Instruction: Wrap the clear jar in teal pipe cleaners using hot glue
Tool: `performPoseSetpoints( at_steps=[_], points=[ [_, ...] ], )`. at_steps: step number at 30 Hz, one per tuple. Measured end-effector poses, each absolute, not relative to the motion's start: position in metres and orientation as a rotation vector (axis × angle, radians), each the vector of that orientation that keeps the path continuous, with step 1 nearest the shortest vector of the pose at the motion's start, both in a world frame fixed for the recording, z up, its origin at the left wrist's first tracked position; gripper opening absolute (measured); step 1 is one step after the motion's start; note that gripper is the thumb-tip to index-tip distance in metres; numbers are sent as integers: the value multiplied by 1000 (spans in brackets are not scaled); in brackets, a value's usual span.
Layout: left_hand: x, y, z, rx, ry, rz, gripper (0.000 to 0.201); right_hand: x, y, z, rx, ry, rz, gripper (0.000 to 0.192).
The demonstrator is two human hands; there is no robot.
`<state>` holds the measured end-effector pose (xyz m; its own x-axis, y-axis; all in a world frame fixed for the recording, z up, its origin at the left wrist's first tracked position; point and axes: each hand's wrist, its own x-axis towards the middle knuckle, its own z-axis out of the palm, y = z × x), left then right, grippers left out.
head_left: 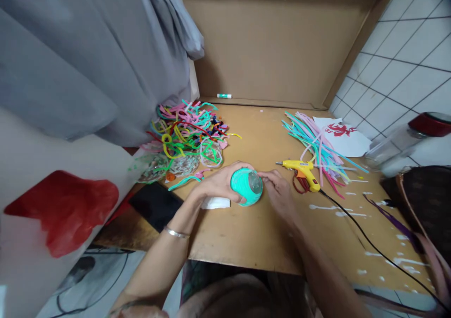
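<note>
My left hand (220,182) is wrapped around a rounded container (241,186) covered in turquoise fuzzy strands, probably pipe cleaners. Its clear, uncovered end (255,182) is tilted toward my right. Beside that end, the fingers of my right hand (279,190) are pinched together close to the turquoise edge. What they hold, if anything, is too small to make out. A white folded piece (216,203) lies on the table under my left wrist. To the right of my right hand rests a yellow glue gun (302,170), its nozzle pointing left.
A tangled heap of colourful pipe cleaners (186,130) lies at the left, with clear plastic pieces (185,164) in front. Straight pipe cleaners (317,144) lie at right by a paper (343,137). Also present: a black flat object (158,205), glue stick (224,96), bottle (394,144), bag (423,200), black cord (362,228).
</note>
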<state>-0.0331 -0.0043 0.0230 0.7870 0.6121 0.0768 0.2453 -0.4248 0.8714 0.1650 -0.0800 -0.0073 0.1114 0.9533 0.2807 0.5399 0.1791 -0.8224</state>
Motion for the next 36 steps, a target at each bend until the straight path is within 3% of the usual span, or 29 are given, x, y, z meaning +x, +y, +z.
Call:
performPoseSetpoints(
  at_steps=[17, 36],
  points=[
    [-32, -4, 13, 1908, 675, 534, 82, 161, -75, -21, -1357, -1541, 617, 45],
    [-32, -2, 14, 1907, 665, 526, 76, 163, -72, -24, -1335, -1474, 723, 37]
  ],
)
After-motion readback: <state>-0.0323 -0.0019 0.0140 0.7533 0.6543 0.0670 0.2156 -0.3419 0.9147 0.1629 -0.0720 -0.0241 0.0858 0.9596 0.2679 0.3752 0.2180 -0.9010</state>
